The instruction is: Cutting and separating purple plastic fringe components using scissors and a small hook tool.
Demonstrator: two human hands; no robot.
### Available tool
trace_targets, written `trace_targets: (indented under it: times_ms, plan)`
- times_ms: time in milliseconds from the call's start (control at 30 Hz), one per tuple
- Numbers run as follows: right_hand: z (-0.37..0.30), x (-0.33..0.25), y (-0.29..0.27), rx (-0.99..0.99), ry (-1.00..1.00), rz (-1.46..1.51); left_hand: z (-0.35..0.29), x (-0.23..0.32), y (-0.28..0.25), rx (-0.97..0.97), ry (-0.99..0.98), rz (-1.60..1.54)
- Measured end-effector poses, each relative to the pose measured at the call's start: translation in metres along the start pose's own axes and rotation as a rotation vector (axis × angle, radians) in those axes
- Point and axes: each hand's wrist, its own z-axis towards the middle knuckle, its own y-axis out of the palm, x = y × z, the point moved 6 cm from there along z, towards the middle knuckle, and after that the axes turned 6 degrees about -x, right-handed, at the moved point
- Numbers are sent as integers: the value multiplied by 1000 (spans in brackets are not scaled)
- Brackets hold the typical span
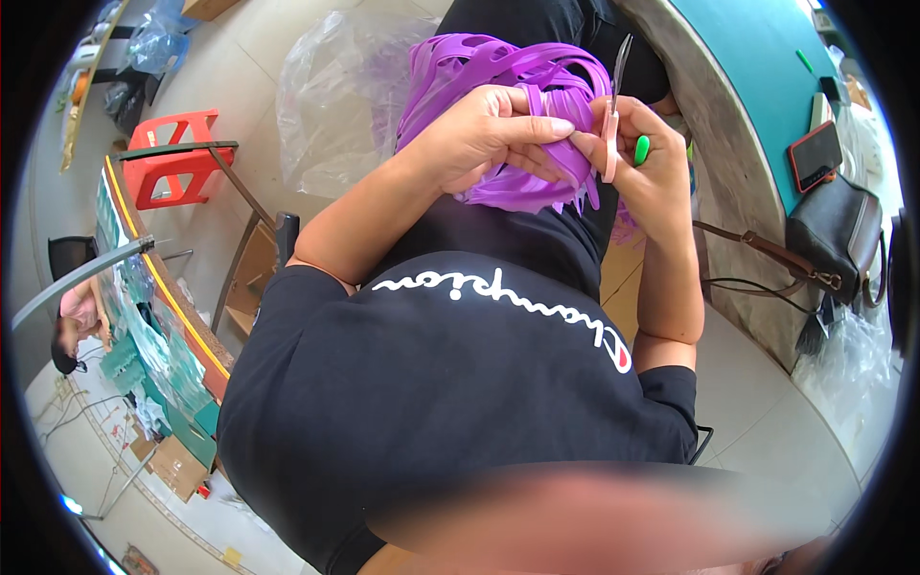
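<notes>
A bundle of glossy purple strips (479,59) with long cut-out slots rests on my lap. My left hand (489,139) is closed on the bundle's near part, its thumb lying across a fold. My right hand (647,153) has its thumb and fingertips pinched at the bundle's right edge, close to my left thumb. Also in that hand is a pair of scissors (610,134) with a pale pink handle, its blades pointing up and away. A bright green rounded piece (642,149) shows between the right fingers; what it belongs to is hidden.
A clear plastic bag (331,105) lies left of the bundle. Beyond it stands a red stool (175,158). At right, a teal-topped table (733,57) carries a phone (815,155) and a dark handbag (836,230). Another person (81,316) sits at a cluttered table at far left.
</notes>
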Motion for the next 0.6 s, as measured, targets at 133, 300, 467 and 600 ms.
trace_targets:
  times_ms: [133, 300, 467, 600]
  plan:
    - [-1, -4, -11, 3, -46, 109, 4, -4, 12, -81, -73, -49]
    - [-5, -14, -23, 134, -84, -34, 10, -6, 19, -98, -93, -82]
    - [-44, -12, -41, 168, 88, 364, 20, -10, 31, 16, 67, -111]
    - [-71, 16, -14, -257, 366, 639, 13, -20, 38, 128, 214, -102]
